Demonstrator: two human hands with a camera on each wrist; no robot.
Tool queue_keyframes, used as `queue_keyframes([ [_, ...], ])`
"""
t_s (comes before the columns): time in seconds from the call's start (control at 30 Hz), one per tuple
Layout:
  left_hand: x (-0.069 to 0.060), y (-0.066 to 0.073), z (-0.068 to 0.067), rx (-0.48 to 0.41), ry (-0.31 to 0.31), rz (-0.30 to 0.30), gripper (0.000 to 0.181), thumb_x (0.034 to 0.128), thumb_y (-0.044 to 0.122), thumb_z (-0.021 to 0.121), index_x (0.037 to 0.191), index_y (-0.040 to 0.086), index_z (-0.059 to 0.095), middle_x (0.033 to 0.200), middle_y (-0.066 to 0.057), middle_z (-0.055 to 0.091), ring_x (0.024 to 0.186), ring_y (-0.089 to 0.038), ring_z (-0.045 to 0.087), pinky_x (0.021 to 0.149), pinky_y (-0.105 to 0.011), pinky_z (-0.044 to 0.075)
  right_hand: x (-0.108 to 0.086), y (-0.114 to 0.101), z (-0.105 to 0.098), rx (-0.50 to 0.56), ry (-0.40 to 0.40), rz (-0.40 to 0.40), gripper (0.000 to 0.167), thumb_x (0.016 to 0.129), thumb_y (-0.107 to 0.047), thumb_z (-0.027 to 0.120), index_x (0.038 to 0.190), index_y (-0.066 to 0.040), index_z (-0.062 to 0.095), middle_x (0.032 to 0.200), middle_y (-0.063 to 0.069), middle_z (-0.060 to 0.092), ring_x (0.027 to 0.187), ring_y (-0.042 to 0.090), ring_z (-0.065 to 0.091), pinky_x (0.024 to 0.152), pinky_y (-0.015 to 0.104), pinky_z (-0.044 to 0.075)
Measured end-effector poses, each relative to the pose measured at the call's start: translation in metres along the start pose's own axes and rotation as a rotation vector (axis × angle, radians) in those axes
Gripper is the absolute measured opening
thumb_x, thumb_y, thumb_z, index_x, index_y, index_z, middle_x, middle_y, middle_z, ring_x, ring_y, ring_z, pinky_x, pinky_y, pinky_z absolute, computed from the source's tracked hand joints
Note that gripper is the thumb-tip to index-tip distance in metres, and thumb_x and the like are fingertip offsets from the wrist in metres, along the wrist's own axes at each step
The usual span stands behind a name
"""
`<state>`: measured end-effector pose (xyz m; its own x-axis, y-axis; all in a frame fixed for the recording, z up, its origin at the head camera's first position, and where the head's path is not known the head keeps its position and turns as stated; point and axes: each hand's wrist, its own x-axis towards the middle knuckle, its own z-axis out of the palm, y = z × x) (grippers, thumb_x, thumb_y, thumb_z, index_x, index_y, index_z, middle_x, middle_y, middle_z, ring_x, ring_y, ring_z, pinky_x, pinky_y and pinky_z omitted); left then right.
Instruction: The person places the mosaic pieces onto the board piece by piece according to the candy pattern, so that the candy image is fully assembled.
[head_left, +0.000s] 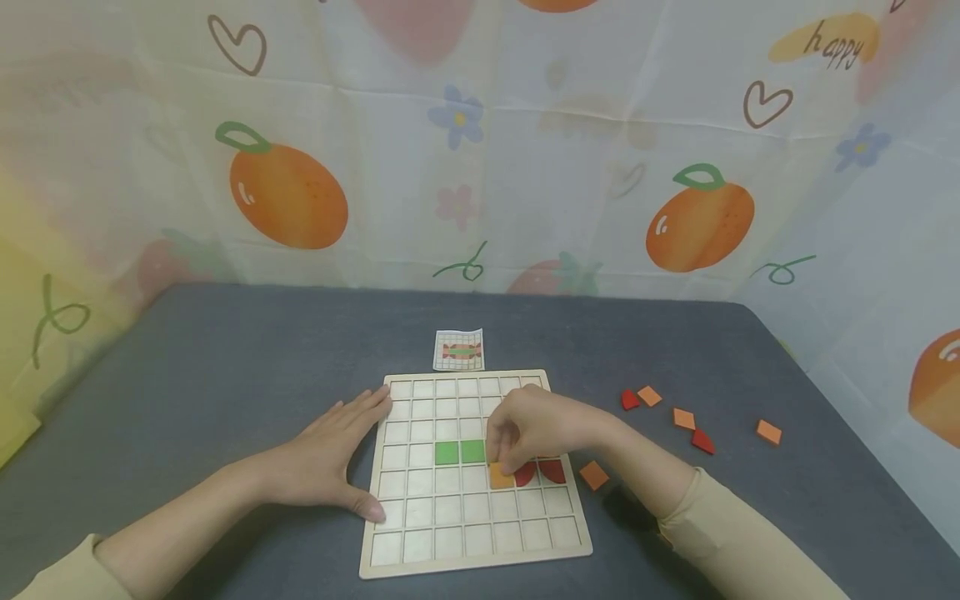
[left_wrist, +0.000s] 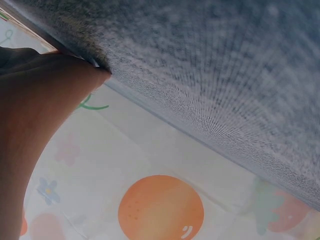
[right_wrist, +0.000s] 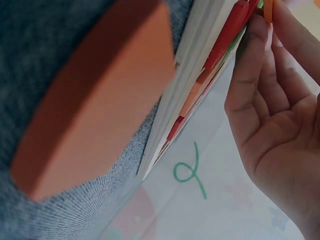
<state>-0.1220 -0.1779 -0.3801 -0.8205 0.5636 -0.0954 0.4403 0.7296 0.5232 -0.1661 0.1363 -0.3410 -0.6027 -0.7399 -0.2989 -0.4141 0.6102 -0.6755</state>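
Observation:
A pale wooden grid board (head_left: pixel 447 541) lies on the dark table. My left hand (head_left: pixel 322 458) rests at its left edge, fingers spread, thumb and fingertips touching the frame. With thumb and fingers my right hand (head_left: pixel 536 427) pinches an orange square tile (head_left: pixel 502 477), tilted at a cell right of the board's middle; the right wrist view also shows this orange tile (right_wrist: pixel 268 11) between the fingertips. Two green square tiles (head_left: pixel 459 452) sit side by side in the grid. Two red curved tiles (head_left: pixel 552 472) lie in cells right of the pinched tile. The right hand hides some upper right cells.
Behind the board lies a small printed pattern card (head_left: pixel 459 351). An orange tile (head_left: pixel 594 476) lies close to the board's right edge, under the right forearm. Farther right are scattered orange tiles (head_left: pixel 768 432) and red tiles (head_left: pixel 702 441). A fruit-printed curtain (head_left: pixel 495 200) hangs behind the table.

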Motion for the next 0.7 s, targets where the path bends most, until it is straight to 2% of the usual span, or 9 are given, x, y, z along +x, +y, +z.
queue_keyframes([
  [0.7, -0.0005, 0.0, 0.001, -0.002, 0.008, 0.005, 0.132, 0.0606, 0.071, 0.079, 0.156, 0.0, 0.021, 0.167, -0.015, 0.015, 0.153, -0.045, 0.014, 0.119, -0.069, 0.014, 0.0022, 0.0002, 0.0044, -0.044, 0.029, 0.011, 0.017, 0.077, -0.001, 0.079, 0.076, -0.017, 0.072, 0.067, -0.005, 0.07, 0.061, 0.011, 0.065, 0.06, 0.023, 0.053],
])
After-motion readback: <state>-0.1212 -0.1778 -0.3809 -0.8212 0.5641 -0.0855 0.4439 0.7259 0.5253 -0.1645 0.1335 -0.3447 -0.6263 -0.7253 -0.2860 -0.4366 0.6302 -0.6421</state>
